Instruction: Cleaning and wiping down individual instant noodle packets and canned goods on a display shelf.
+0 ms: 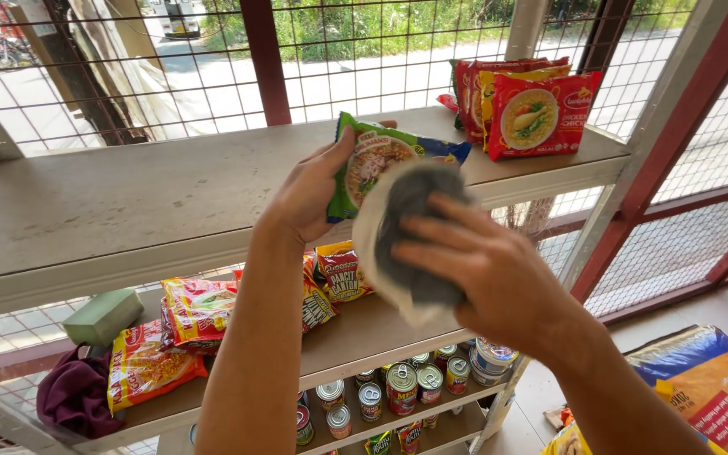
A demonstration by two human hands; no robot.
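My left hand [309,190] grips a green noodle packet [381,152] by its left edge and holds it up in front of the top shelf [128,211]. My right hand [486,270] presses a grey and white cloth [406,219] against the front of that packet. The cloth covers the packet's lower right part. Both forearms reach up from the bottom of the view.
Red and yellow noodle packets [528,105] stand at the top shelf's right end. The middle shelf holds more packets [195,316], a green sponge block [103,316] and a maroon cloth [73,396]. Several cans [402,388] fill the lower shelf. A sack [701,388] lies on the floor at right.
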